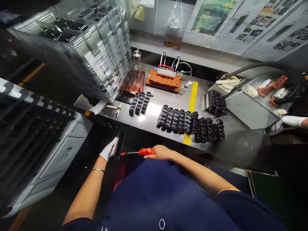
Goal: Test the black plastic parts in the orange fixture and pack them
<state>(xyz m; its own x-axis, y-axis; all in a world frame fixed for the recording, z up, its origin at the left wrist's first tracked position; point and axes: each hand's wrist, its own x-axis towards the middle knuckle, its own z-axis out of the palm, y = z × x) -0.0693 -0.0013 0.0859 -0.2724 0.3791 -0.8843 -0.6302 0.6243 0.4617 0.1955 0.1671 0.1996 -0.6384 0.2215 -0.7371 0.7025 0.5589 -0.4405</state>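
Note:
My left hand (109,150), in a white glove, is closed around a long black plastic part (118,146) with a pale strip along one side. The part is held tilted in front of the bench edge. My bare right hand (162,152) grips a red air blow gun (145,151) with a thin metal tube. Its red tip points left and lies close to the lower end of the black part; whether they touch I cannot tell. On the bench beyond, rows of black parts (176,119) stand side by side, with a smaller group (140,103) to their left.
An orange fixture (164,80) with hoses sits at the back of the metal bench (154,107). Stacked clear trays (101,54) rise at left, near a glass jar (137,61). Yellow tape (193,96) crosses the bench. Another person's gloved hand (292,121) is at right.

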